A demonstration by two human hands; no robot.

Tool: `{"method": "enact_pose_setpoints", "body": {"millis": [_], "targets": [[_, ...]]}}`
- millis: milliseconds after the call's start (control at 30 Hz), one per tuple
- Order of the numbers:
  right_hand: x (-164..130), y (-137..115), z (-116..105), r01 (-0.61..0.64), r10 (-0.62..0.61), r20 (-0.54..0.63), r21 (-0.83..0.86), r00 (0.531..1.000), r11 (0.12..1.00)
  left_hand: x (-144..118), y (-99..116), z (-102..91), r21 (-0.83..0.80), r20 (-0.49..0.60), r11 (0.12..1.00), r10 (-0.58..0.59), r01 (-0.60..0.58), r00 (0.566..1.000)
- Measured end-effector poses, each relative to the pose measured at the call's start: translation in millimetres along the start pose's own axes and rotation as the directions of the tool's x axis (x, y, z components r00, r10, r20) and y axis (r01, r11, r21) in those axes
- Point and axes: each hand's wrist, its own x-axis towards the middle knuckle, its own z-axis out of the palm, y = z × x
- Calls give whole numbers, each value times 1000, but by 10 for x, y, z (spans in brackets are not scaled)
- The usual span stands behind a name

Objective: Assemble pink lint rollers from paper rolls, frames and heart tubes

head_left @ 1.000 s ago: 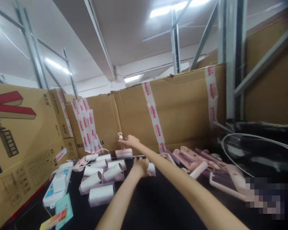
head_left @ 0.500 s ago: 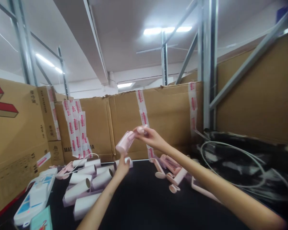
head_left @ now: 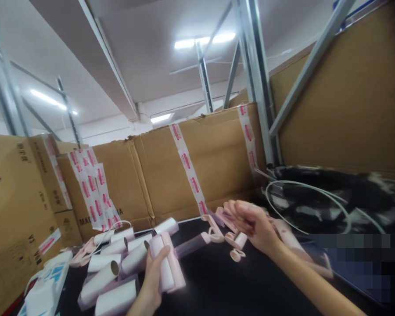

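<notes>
My left hand (head_left: 151,281) grips a pink lint roller (head_left: 169,263) with a white paper roll on it, low over the black table (head_left: 217,285). Its handle points right, toward the pile of pink handles. My right hand (head_left: 250,221) hovers over that pile of pink roller handles (head_left: 232,239), fingers loosely curled, and whether it holds one is unclear. Several white paper rolls (head_left: 118,259) lie in a heap just left of my left hand.
Taped cardboard boxes (head_left: 191,166) wall off the back and left of the table. A metal rack upright (head_left: 253,83) rises at the right, with black sheeting and a white cable (head_left: 303,197) below it. A white and blue packet (head_left: 41,292) lies at the left edge.
The roller went from my raised right hand down into my left hand. My right hand dropped to the pile of pink handles. The camera has swung to the right.
</notes>
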Motion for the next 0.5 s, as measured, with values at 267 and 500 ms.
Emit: {"method": "enact_pose_setpoints", "body": {"millis": [267,500], "targets": [[-211,105,154,-69,59,98,104,993,992,-60,-60,22,177,-41,982,71,-63,997],[-204,145,191,64,128,416,-418,900,906,-59,61,-26,102,44,995,19,-24,999]]}}
